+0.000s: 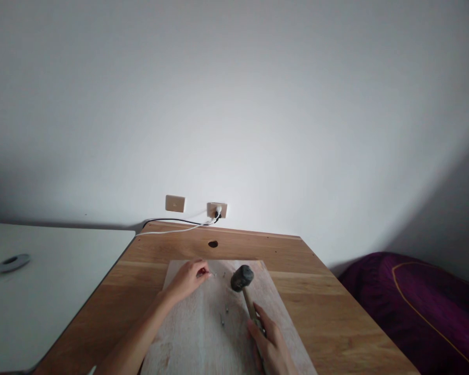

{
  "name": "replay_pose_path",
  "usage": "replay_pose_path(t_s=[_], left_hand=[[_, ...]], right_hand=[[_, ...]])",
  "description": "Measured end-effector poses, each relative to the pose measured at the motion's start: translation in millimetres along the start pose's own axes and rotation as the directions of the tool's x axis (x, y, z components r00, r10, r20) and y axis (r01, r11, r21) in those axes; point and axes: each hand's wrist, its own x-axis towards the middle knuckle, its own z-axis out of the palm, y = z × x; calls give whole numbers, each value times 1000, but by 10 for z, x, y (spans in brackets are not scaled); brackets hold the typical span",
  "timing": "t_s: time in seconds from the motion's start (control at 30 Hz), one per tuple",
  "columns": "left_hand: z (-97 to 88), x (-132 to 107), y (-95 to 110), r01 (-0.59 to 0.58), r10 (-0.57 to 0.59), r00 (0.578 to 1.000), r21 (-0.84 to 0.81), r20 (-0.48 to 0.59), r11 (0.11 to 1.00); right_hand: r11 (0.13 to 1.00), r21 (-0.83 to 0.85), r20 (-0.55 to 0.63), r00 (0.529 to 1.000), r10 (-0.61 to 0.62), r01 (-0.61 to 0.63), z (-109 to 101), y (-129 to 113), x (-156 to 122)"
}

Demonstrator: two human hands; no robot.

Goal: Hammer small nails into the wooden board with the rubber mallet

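My right hand [271,338] is wrapped round the wooden handle of a rubber mallet [242,278]. Its black head is over the far part of a pale, whitish wooden board [195,338]. At the far left of the board, my left hand [189,276] is closed in a pinch, with a small thin nail [214,274] at its fingertips. Two more nails, one [226,309] beside the other [222,320], are on the board between my hands. Another small nail [224,274] shows just left of the mallet head.
The board lies on a brown wooden table [312,291] with a cable hole [213,244]. Cables [175,229] run to a wall socket [217,210]. At left is a white table [54,291] with a grey ring-like object [12,263]. Purple fabric [410,307] bulges at right.
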Motion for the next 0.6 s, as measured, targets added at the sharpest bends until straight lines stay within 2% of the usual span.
replay_pose_path(t_s=[0.1, 0.17, 0.47, 0.6], left_hand=[[-5, -2, 13, -2, 2, 1000, 3, 3, 1000], [-10, -2, 21, -1, 1, 1000, 3, 4, 1000], [0, 2, -18, -6, 6, 1000, -3, 14, 1000], [12, 7, -38, 1, -1, 1000, -11, 12, 1000]], right_hand=[[999, -14, 27, 998, 49, -49, -56, -79, -21], [999, -27, 20, 999, 38, -38, -82, -97, -18], [1000, -24, -3, 1000, 1, -2, -86, 1, 41], [1000, -15, 36, 999, -6, 7, -94, 18, 42]])
